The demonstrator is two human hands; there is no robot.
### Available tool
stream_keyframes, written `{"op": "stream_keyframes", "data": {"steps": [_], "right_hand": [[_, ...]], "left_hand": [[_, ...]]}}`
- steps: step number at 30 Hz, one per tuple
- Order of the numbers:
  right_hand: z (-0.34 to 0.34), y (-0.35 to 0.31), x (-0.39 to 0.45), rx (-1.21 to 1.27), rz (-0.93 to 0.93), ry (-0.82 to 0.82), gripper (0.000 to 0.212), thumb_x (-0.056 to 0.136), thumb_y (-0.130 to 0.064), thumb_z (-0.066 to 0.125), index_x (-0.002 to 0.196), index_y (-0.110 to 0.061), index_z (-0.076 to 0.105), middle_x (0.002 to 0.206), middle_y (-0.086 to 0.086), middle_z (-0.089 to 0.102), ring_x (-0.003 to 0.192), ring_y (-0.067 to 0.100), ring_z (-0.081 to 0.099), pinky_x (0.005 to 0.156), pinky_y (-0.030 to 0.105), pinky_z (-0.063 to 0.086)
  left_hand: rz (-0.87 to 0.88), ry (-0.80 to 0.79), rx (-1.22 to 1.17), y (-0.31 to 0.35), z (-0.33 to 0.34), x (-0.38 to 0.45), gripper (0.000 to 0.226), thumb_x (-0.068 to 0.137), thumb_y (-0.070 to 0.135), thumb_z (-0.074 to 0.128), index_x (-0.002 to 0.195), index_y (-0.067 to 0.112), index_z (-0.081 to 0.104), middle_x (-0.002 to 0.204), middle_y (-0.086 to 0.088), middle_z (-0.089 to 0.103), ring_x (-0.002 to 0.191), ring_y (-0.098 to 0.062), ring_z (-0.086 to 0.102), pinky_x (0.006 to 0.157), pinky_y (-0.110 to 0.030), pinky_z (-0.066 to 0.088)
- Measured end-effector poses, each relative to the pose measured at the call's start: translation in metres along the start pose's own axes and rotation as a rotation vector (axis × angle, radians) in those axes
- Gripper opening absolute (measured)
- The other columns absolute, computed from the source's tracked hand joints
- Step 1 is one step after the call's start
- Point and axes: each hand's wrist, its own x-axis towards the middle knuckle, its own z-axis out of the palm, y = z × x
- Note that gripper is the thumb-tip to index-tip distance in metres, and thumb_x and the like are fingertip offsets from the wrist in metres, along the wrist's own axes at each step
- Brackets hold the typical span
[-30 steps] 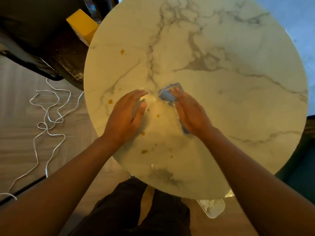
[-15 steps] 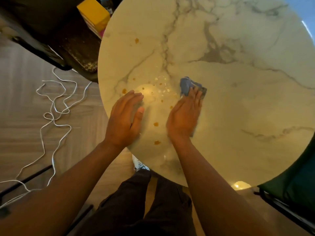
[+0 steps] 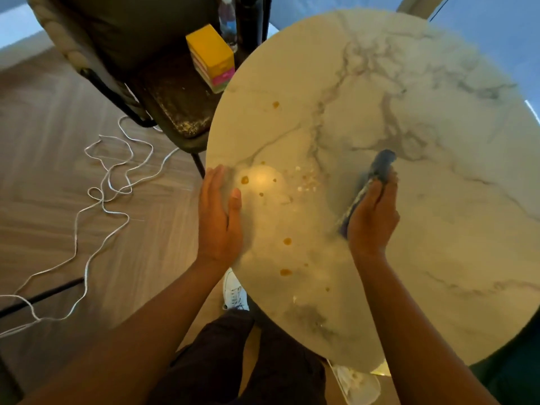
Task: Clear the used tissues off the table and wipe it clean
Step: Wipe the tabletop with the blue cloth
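Observation:
A round white marble table point(image 3: 423, 118) fills the right of the head view. Several orange-brown drops point(image 3: 287, 241) and small pale flecks point(image 3: 304, 182) dot its left part. My right hand point(image 3: 372, 217) presses a blue cloth point(image 3: 380, 168) flat on the tabletop near the middle; the cloth sticks out past my fingertips and along my thumb side. My left hand point(image 3: 217, 217) rests flat at the table's left edge, fingers straight, holding nothing. No tissues show on the table.
A dark chair point(image 3: 163, 92) stands at the table's upper left with a yellow and pink box point(image 3: 211, 58) and a bottle point(image 3: 228, 21) on it. A white cable point(image 3: 111, 182) loops over the wooden floor at left. My legs and white shoes point(image 3: 233, 293) are below the table.
My right hand has slid the blue cloth to the right across the tabletop, away from the drops. My left hand has shifted to the table's left edge. The camera view has moved.

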Motion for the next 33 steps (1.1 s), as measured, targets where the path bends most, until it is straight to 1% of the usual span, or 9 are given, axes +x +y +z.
{"op": "stream_keyframes", "data": {"steps": [2,4,10,15,17,21,26,30,33], "right_hand": [[0.015,0.011,0.005,-0.187,-0.278,-0.147,0.05,0.106,-0.026,0.034,0.152,-0.009,0.043,0.158,0.014,0.041,0.149,0.032,0.032,0.124,0.046,0.024],[0.038,0.011,0.014,-0.347,-0.452,-0.201,0.048,0.107,-0.022,0.034,0.15,-0.005,0.044,0.16,0.017,0.036,0.152,0.037,0.024,0.126,0.05,0.014],[0.114,-0.043,0.023,-0.351,-0.678,-0.244,0.045,0.101,-0.014,0.043,0.142,-0.002,0.054,0.148,0.022,0.051,0.143,0.039,0.041,0.122,0.047,0.024],[0.106,-0.039,-0.008,-0.304,-0.945,-0.613,0.05,0.103,-0.02,0.033,0.15,-0.006,0.045,0.156,0.015,0.043,0.15,0.029,0.034,0.125,0.047,0.022],[0.086,-0.025,-0.005,-0.276,-1.01,-0.705,0.048,0.105,-0.019,0.032,0.15,-0.005,0.045,0.157,0.014,0.043,0.15,0.025,0.033,0.123,0.048,0.027],[0.049,0.001,0.023,-0.146,-0.813,-0.497,0.041,0.105,-0.01,0.04,0.144,-0.002,0.052,0.153,0.013,0.048,0.147,0.023,0.038,0.121,0.045,0.031],[0.079,-0.028,0.069,-0.215,-0.503,-0.362,0.048,0.108,-0.021,0.03,0.15,-0.002,0.041,0.16,0.017,0.037,0.153,0.03,0.024,0.125,0.045,0.019],[0.137,-0.076,0.11,-0.193,-0.568,-0.363,0.046,0.103,-0.021,0.032,0.138,0.001,0.051,0.145,0.02,0.051,0.138,0.034,0.044,0.115,0.05,0.034],[0.162,-0.106,0.115,-0.127,-0.73,-0.496,0.033,0.101,-0.018,0.037,0.125,-0.006,0.057,0.129,0.012,0.058,0.118,0.027,0.056,0.102,0.048,0.045]], "left_hand": [[-0.025,0.052,-0.052,0.001,0.007,0.004,0.053,0.107,0.042,0.031,0.156,0.023,0.03,0.162,0.0,0.027,0.151,-0.01,0.022,0.123,-0.043,0.025],[-0.024,0.087,-0.029,-0.002,0.013,0.007,0.056,0.106,0.047,0.027,0.156,0.022,0.029,0.163,-0.001,0.026,0.152,-0.012,0.022,0.124,-0.04,0.024],[0.012,0.085,0.215,-0.009,0.024,0.013,0.068,0.105,0.057,0.012,0.159,0.018,0.022,0.166,0.001,0.019,0.154,-0.01,0.014,0.125,-0.032,0.013],[-0.005,0.078,0.204,-0.014,0.024,0.011,0.07,0.105,0.057,0.013,0.159,0.014,0.026,0.166,0.001,0.021,0.154,-0.006,0.013,0.126,-0.039,0.015],[0.006,0.061,0.258,-0.014,0.024,0.012,0.072,0.105,0.057,0.012,0.158,0.011,0.026,0.166,-0.002,0.023,0.154,-0.009,0.012,0.126,-0.039,0.013],[0.026,0.044,0.454,-0.006,0.026,0.014,0.069,0.106,0.053,0.013,0.159,0.009,0.024,0.167,-0.006,0.02,0.156,-0.015,0.009,0.127,-0.036,0.009],[0.005,0.025,0.46,-0.002,0.025,0.012,0.069,0.106,0.053,0.011,0.16,0.012,0.019,0.169,-0.004,0.014,0.156,-0.013,0.004,0.127,-0.039,0.009],[-0.013,0.031,0.436,-0.002,0.026,0.014,0.069,0.105,0.053,0.014,0.16,0.013,0.019,0.169,-0.002,0.015,0.156,-0.012,0.005,0.126,-0.044,0.013],[-0.012,0.044,0.43,-0.001,0.026,0.014,0.07,0.104,0.055,0.014,0.16,0.013,0.022,0.168,-0.002,0.017,0.156,-0.013,0.008,0.125,-0.045,0.016]]}}
